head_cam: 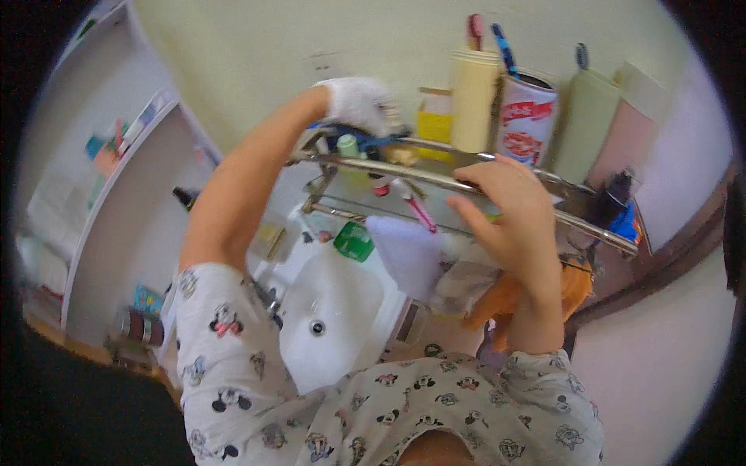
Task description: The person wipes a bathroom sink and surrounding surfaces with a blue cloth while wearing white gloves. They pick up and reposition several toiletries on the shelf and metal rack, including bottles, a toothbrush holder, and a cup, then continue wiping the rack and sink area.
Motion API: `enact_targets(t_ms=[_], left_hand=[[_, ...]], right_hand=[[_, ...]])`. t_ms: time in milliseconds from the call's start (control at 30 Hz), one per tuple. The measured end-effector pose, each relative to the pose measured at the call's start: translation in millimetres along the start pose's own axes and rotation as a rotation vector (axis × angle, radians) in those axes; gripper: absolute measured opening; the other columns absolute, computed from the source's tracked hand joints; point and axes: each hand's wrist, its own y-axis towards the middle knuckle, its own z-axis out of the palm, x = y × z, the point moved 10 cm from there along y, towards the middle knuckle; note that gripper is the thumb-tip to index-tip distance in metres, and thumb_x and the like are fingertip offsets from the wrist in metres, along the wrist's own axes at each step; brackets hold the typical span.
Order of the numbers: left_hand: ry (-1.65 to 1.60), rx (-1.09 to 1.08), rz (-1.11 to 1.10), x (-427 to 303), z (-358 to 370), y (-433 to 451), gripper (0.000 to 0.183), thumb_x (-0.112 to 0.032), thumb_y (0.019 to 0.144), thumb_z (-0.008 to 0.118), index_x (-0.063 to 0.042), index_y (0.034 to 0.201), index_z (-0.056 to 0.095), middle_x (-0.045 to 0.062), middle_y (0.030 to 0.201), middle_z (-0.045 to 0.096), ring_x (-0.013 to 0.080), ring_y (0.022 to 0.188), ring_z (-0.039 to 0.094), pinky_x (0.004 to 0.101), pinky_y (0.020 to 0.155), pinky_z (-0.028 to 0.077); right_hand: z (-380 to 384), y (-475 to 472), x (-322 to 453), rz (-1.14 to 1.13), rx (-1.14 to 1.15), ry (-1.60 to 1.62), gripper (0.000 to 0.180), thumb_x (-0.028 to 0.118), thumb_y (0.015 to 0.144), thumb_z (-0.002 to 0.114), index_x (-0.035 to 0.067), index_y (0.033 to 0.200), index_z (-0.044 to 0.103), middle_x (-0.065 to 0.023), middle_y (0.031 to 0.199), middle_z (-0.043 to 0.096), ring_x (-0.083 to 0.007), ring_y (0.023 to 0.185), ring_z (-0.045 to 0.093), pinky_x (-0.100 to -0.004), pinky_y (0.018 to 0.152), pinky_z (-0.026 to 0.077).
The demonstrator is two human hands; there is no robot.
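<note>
My left hand [361, 108], wrapped in a white glove or cloth, reaches over the left end of a metal-railed wall shelf [408, 169]. It is close to a dark blue item [373, 140], and its fingers are mostly hidden. A pale green bottle [348, 152] and a small dark bottle with a red label [377, 177] stand just below it. My bare right hand [513, 204] is at the front rail, thumb apart from the fingers, with no object seen in it. Behind it are a cream cup [475, 105] and a printed can [524, 119], both holding toothbrushes.
Below is a white washbasin [335, 314] with a green soap dish [354, 242] on its rim. A lavender cloth [408, 250] and an orange cloth [574, 285] hang under the shelf. A yellow box [434, 125] and pale green cup [586, 125] stand along it. White shelving [122, 157] is at left.
</note>
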Motion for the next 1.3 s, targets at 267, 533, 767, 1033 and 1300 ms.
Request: enact_targets(t_ms=[267, 533, 767, 1033, 1300], left_hand=[[-0.04, -0.153, -0.117, 67, -5, -59, 0.017, -0.009, 0.071, 0.069, -0.007, 0.088, 0.069, 0.014, 0.082, 0.068, 0.0261, 0.076, 0.063, 0.0364, 0.073, 0.051], [0.203, -0.061, -0.293, 57, -7, -63, 0.019, -0.009, 0.073, 0.064, -0.01, 0.092, 0.07, 0.014, 0.083, 0.069, 0.0288, 0.074, 0.064, 0.0389, 0.067, 0.05], [0.136, -0.377, -0.428, 76, -34, -109, 0.024, -0.009, 0.077, 0.064, -0.01, 0.1, 0.068, 0.014, 0.09, 0.067, 0.0276, 0.08, 0.063, 0.0362, 0.073, 0.049], [-0.212, -0.956, -0.415, 76, -63, -183, 0.018, -0.004, 0.082, 0.061, -0.006, 0.1, 0.066, 0.011, 0.089, 0.067, 0.022, 0.081, 0.062, 0.0324, 0.073, 0.049], [-0.449, -1.044, -0.458, 63, -56, -225, 0.017, -0.007, 0.084, 0.065, -0.004, 0.1, 0.065, 0.005, 0.088, 0.066, 0.0122, 0.083, 0.06, 0.0256, 0.077, 0.047]], right_hand=[[-72, 13, -7, 0.173, -0.351, -0.196, 0.04, 0.022, 0.086, 0.066, 0.006, 0.121, 0.056, -0.0163, 0.088, 0.066, -0.0348, 0.086, 0.063, -0.0433, 0.076, 0.049], [-53, 57, -69, 0.254, 0.104, -0.569, 0.024, 0.025, 0.092, 0.057, 0.006, 0.107, 0.057, -0.0205, 0.083, 0.066, -0.0412, 0.079, 0.063, -0.0494, 0.068, 0.049], [-86, 74, -28, 0.228, 0.03, -0.328, 0.023, 0.021, 0.092, 0.058, 0.003, 0.106, 0.057, -0.0214, 0.092, 0.067, -0.0409, 0.086, 0.064, -0.0472, 0.074, 0.05], [35, 156, 17, -0.022, 0.15, -0.217, 0.028, 0.025, 0.091, 0.06, 0.005, 0.111, 0.061, -0.0209, 0.094, 0.068, -0.039, 0.089, 0.065, -0.0453, 0.074, 0.051], [159, 191, -31, 0.023, 0.372, -0.284, 0.027, 0.023, 0.087, 0.064, 0.004, 0.106, 0.062, -0.0217, 0.094, 0.068, -0.0404, 0.091, 0.064, -0.049, 0.078, 0.051]])
